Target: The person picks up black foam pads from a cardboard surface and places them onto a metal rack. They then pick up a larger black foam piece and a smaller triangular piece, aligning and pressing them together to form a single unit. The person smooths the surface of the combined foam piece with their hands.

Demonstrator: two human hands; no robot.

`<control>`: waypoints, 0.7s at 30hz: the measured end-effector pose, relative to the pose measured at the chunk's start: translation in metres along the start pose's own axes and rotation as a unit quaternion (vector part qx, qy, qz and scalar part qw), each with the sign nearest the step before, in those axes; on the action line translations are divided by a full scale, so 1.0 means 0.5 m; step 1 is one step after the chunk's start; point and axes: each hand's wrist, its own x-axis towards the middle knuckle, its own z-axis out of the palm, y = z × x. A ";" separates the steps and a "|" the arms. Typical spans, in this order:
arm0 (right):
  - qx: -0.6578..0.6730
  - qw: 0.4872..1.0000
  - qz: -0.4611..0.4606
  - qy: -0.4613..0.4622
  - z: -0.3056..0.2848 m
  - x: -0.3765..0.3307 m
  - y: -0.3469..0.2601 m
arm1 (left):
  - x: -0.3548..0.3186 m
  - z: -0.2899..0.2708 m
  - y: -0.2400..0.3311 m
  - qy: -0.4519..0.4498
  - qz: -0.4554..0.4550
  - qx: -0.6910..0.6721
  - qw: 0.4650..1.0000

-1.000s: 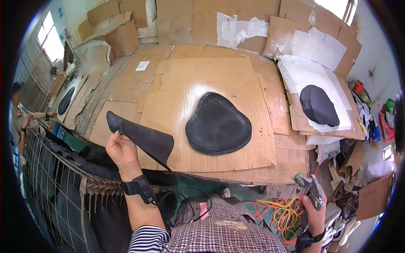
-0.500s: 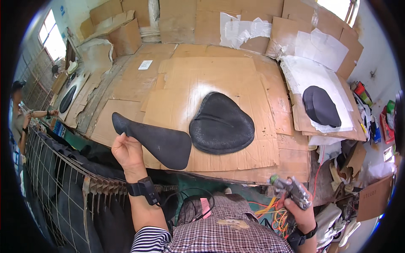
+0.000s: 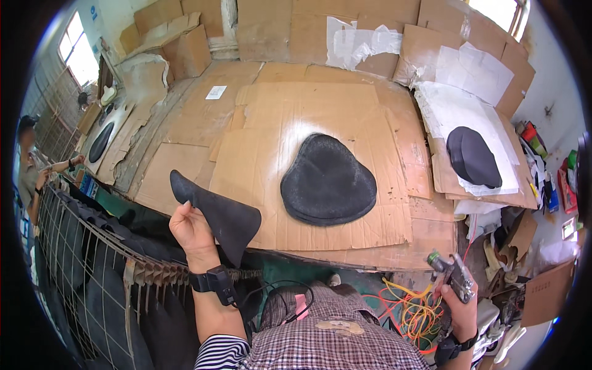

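Note:
My left hand (image 3: 192,229) pinches the narrow end of a black saddle-shaped fabric piece (image 3: 225,222) between thumb and fingers. The broad end of that piece hangs down past the front edge of the cardboard-covered table (image 3: 345,265). To its right, a stack of similar black saddle-shaped pieces (image 3: 330,180) lies flat on a cardboard sheet (image 3: 265,139). In my right hand (image 3: 459,308) is a metal spray gun (image 3: 455,274) with a green part at its front, held low beyond the table's front edge.
More black pieces (image 3: 473,157) lie on a white-covered stand at right. A wire rack (image 3: 92,277) with hanging black pieces stands at left. Orange and yellow hoses (image 3: 416,314) tangle below my right hand. Another person (image 3: 28,166) works at far left. Cardboard panels (image 3: 265,31) line the back.
The held piece has bent, its broad end swinging down and left, away from the stack. The stack's top crease has flattened. My right hand has shifted right with the spray gun.

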 end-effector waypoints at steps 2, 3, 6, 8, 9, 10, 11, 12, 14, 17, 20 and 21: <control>-0.010 0.998 0.002 -0.059 -0.013 0.001 -0.006 | 0.000 0.009 -0.007 0.008 0.003 -0.014 1.000; 0.019 0.999 -0.002 -0.035 0.003 -0.002 -0.016 | 0.003 0.019 -0.016 0.007 -0.006 -0.016 1.000; 0.051 0.998 -0.020 -0.002 0.027 0.026 -0.032 | 0.002 0.028 -0.019 -0.014 -0.031 -0.036 0.999; 0.038 0.999 -0.006 -0.027 0.018 0.029 -0.034 | 0.001 0.035 -0.028 -0.013 -0.024 -0.028 0.999; 0.016 0.999 -0.001 -0.051 0.000 0.028 -0.032 | 0.000 0.041 -0.041 0.001 -0.006 -0.011 1.000; -0.004 0.997 0.005 -0.076 -0.016 0.024 -0.027 | -0.002 0.046 -0.046 0.016 0.014 0.009 1.000; -0.017 0.996 0.015 -0.084 -0.024 0.016 -0.021 | 0.001 0.042 -0.045 0.011 0.010 0.019 1.000; -0.037 0.994 0.030 -0.101 -0.033 0.006 -0.017 | -0.001 0.030 -0.039 0.009 0.009 0.031 0.999; -0.056 0.989 0.044 -0.130 -0.042 0.006 -0.017 | 0.003 0.007 -0.030 0.013 0.005 0.033 0.999; -0.006 0.995 0.041 -0.091 -0.023 0.032 -0.025 | 0.012 -0.001 -0.037 0.011 -0.011 0.009 1.000; 0.023 0.998 -0.025 -0.051 0.005 0.055 -0.028 | 0.010 0.032 -0.062 -0.011 -0.026 -0.009 1.000; 0.040 0.997 -0.029 -0.065 0.004 0.053 -0.023 | 0.010 0.038 -0.065 -0.013 -0.030 -0.012 0.999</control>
